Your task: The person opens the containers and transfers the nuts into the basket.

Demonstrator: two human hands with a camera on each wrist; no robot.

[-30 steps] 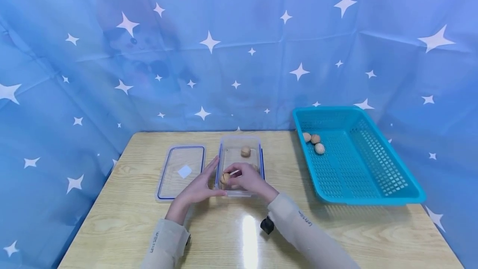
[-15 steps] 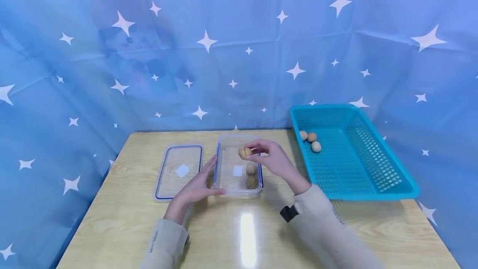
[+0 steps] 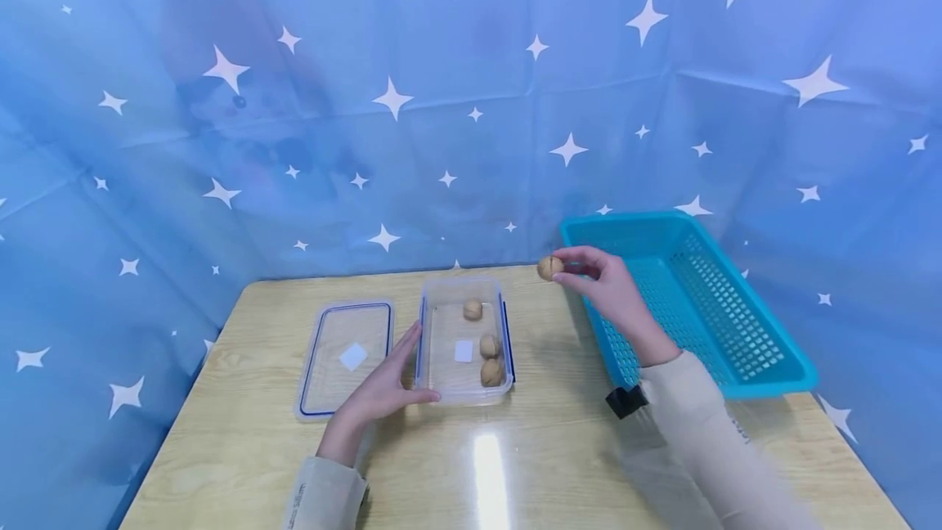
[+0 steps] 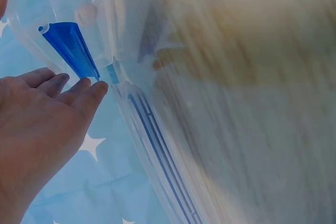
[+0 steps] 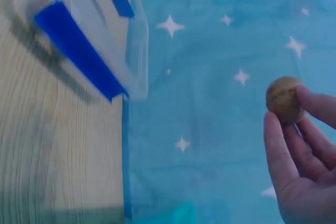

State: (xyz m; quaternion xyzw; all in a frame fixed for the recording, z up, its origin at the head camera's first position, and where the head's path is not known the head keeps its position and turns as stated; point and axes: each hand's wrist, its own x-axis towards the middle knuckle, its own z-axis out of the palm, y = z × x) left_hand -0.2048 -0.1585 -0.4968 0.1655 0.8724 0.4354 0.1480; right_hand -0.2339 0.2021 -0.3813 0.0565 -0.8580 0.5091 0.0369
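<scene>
Brown walnut point(image 3: 549, 268) pinched in right hand point(image 3: 614, 293), seen against the table's point(image 3: 243, 448) far edge, between clear box point(image 3: 447, 321) and teal basket point(image 3: 673, 285); well apart from left hand point(image 3: 383, 389), spread wide at box's near left corner; three other walnuts point(image 3: 490, 346) inside box.
</scene>
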